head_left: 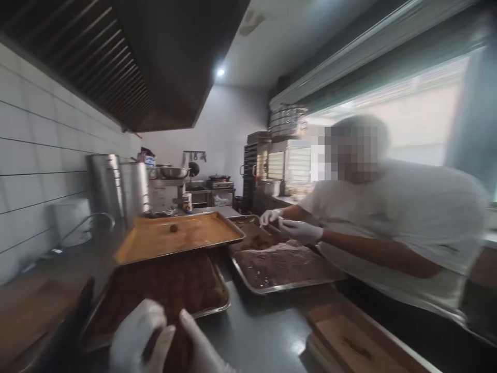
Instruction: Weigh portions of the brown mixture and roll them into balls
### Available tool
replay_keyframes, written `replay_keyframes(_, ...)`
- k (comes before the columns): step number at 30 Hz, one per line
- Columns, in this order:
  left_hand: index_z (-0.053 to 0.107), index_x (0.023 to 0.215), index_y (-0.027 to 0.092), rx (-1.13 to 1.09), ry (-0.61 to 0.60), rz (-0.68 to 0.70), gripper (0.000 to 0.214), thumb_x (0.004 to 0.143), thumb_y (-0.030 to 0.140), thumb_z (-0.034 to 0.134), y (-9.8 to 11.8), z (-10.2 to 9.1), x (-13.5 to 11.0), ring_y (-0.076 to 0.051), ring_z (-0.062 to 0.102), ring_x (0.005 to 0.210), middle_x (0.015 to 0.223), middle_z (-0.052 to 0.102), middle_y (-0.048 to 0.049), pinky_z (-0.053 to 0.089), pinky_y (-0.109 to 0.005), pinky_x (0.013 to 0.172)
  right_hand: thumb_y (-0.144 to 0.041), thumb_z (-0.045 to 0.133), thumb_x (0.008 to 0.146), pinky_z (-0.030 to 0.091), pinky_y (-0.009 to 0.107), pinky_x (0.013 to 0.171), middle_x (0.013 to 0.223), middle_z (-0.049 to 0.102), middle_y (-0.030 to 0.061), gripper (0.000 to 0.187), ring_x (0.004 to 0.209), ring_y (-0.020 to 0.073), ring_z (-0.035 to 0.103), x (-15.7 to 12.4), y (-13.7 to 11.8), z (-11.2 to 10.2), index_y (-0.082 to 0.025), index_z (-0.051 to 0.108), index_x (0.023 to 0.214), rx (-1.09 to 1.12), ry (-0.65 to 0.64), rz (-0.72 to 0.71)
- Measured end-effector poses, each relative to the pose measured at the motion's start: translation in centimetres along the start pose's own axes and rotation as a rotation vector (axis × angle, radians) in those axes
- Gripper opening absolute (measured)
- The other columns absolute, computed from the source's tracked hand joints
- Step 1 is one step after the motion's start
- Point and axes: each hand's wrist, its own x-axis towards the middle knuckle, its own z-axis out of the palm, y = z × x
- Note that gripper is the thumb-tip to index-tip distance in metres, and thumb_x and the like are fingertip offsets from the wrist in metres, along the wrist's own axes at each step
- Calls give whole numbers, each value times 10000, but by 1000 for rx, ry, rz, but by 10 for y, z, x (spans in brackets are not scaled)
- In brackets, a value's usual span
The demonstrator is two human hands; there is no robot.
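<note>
My left hand (142, 334), in a white glove, is at the bottom of the view with its fingers curled. Beside it my right hand (204, 344), gloved too, points its thumb upward. Between them is a dark brown mass (179, 349), perhaps dough, which both hands seem to grip; blur and the frame edge hide much of it. Just beyond lies a metal tray (223, 305) filled with a dark brown layer. Resting partly over its far side is a tray lined with orange-brown paper (205, 228), with one small brown ball (173, 228) on it.
Across the steel table (256, 326), a co-worker (396, 207) holds gloved hands (298, 230) over a tray of brown mass (287, 267). A paper-lined box or tray (349, 336) sits at the lower right. Tall metal containers (104, 181) line the left wall, under a hood (163, 62).
</note>
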Motion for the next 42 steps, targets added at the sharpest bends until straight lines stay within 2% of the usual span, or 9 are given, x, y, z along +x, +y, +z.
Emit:
replay_keyframes(2,727,1019,247,9,-33,40,198,953,382,599,-11,5,4,-270,689,1058,1089,715,-107,606,-414,924,-588,718,836,556,519,971,1167,729,78,467,1150,312,659,1,28,2,-248,722,1156,168,69,53)
replay_keyframes(5,676,1199,222,-23,-111,35,287,945,265,550,-17,11,9,-278,646,1193,1247,682,-113,564,-436,1032,-455,791,801,532,473,1012,1217,731,72,437,1156,290,667,3,47,-8,-248,718,1179,368,258,35)
replay_keyframes(8,669,1174,208,-18,-173,-26,272,944,224,523,-15,10,12,-268,665,1156,1211,700,-107,566,-426,1011,-347,815,795,507,465,1037,1231,729,86,483,1158,280,669,6,50,-19,-247,684,1249,388,330,-30)
replay_keyframes(12,666,1058,205,11,-206,-65,174,960,316,575,-12,8,14,-253,694,1035,1071,720,-90,578,-374,897,-344,868,743,485,458,1060,1258,721,99,588,1165,286,668,7,51,-20,-239,662,1283,323,419,-55)
replay_keyframes(17,610,873,208,28,-127,-130,208,970,392,594,-14,16,9,-190,667,821,858,682,-34,528,-297,779,-364,893,711,458,450,1088,1254,721,99,629,1167,289,670,4,49,-14,-234,659,1280,233,449,-52)
replay_keyframes(22,482,704,211,-26,-69,-263,380,933,466,647,-19,19,6,-124,513,618,660,528,41,429,-238,637,-319,855,741,473,467,1061,1212,737,99,544,1175,294,663,1,48,-6,-228,679,1248,341,398,-23)
replay_keyframes(31,518,679,200,-426,179,-592,432,794,522,782,-18,19,14,-138,520,665,686,554,30,424,-236,652,-388,771,847,525,487,994,1194,754,108,501,1125,292,682,0,40,-5,-233,654,1309,525,378,160)
replay_keyframes(38,551,690,186,-517,292,-579,373,797,435,807,-24,18,17,-125,532,721,723,595,25,430,-213,705,-337,818,816,571,461,936,1218,751,89,505,1064,272,703,1,39,-6,-215,649,1276,574,441,128)
replay_keyframes(42,571,752,206,-736,414,-635,320,762,383,837,-22,3,26,-124,538,681,766,593,13,407,-203,579,-308,806,839,592,465,905,1231,747,104,509,1051,270,713,3,35,-11,-187,612,1294,615,504,104)
